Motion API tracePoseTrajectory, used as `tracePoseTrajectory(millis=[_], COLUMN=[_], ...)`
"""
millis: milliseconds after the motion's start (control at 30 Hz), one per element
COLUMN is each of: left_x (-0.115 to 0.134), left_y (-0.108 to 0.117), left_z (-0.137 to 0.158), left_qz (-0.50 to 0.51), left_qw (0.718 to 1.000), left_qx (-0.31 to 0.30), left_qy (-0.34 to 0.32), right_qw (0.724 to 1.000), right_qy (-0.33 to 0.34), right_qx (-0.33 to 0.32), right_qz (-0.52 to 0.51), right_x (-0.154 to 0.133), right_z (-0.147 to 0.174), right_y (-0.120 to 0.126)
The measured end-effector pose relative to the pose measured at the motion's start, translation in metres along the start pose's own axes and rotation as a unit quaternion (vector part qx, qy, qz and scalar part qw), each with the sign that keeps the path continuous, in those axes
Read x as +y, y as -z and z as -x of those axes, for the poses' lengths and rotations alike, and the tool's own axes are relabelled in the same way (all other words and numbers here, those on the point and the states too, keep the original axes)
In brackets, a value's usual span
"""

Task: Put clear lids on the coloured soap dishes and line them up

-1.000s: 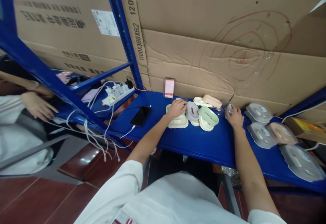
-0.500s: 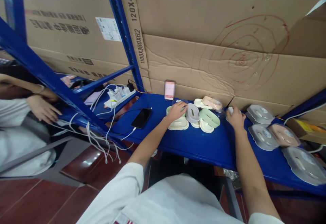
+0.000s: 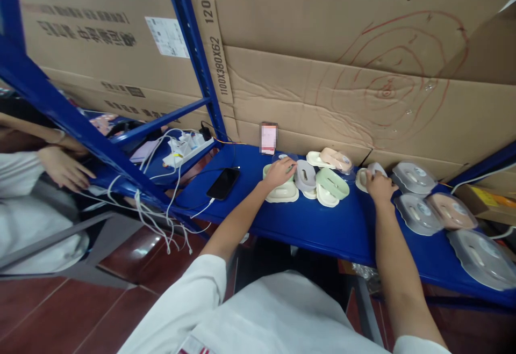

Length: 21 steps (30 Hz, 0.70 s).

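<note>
My left hand (image 3: pixel 281 172) rests palm down over a pale green and cream soap dish (image 3: pixel 282 192), its fingers stretched out and the thumb hidden. My right hand (image 3: pixel 379 185) has its fingers bent over a small soap dish (image 3: pixel 363 180) with a cream base and a greyish part, mostly covered by the hand. Between the hands are a grey soap dish (image 3: pixel 305 175), a green one (image 3: pixel 332 183) tilted on its cream tray, and a pink one (image 3: pixel 334 158) behind them.
Clear-lidded soap dishes stand at right, including a grey one (image 3: pixel 417 213) and a pink one (image 3: pixel 452 210). A black phone (image 3: pixel 223 183) with a cable lies at left; another phone (image 3: pixel 268 138) leans on the cardboard. Beyond the blue post are a power strip (image 3: pixel 187 150) and a co-worker's hand (image 3: pixel 66 168).
My right hand has moved slightly right and the cream base beside it shows more. My left hand stays on the green and cream soap dish. The view has shifted slightly.
</note>
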<state>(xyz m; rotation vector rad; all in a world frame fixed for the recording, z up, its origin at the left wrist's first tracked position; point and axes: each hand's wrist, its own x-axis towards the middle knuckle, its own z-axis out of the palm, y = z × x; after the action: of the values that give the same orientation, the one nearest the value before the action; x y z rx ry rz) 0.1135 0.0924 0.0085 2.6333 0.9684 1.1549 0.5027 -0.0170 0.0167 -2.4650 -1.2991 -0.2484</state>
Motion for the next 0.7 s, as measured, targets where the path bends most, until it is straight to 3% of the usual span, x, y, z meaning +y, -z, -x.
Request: tracePoseTrajectory(millis=[100,267,333,600,700], left_x=[-0.001,0.0,0.001,0.002,0.003], left_y=[-0.001,-0.002,-0.001,0.001,0.002], left_z=[0.0,0.0,0.0,0.0,0.0], left_qz=[0.004,0.008,0.009,0.005,0.006], left_qw=[1.0,1.0,1.0,1.0,1.0], left_qx=[0.0,0.002,0.004,0.004,-0.003], left_qy=[-0.001,-0.004,-0.006,-0.011,-0.013], right_qw=[0.999,0.964,0.95,0.941,0.96], right_qy=[0.03,0.228,0.265,0.296,0.259], right_qx=[0.03,0.076,0.081,0.075,0.057], right_qz=[-0.017,-0.114,-0.143,-0.146,-0.092], right_x=[-0.005,-0.006,-0.003,-0.028,-0.034], right_z=[-0.001,-0.006,-0.008,0.007,0.014], right_y=[-0.002,-0.011,-0.013,0.001,0.015])
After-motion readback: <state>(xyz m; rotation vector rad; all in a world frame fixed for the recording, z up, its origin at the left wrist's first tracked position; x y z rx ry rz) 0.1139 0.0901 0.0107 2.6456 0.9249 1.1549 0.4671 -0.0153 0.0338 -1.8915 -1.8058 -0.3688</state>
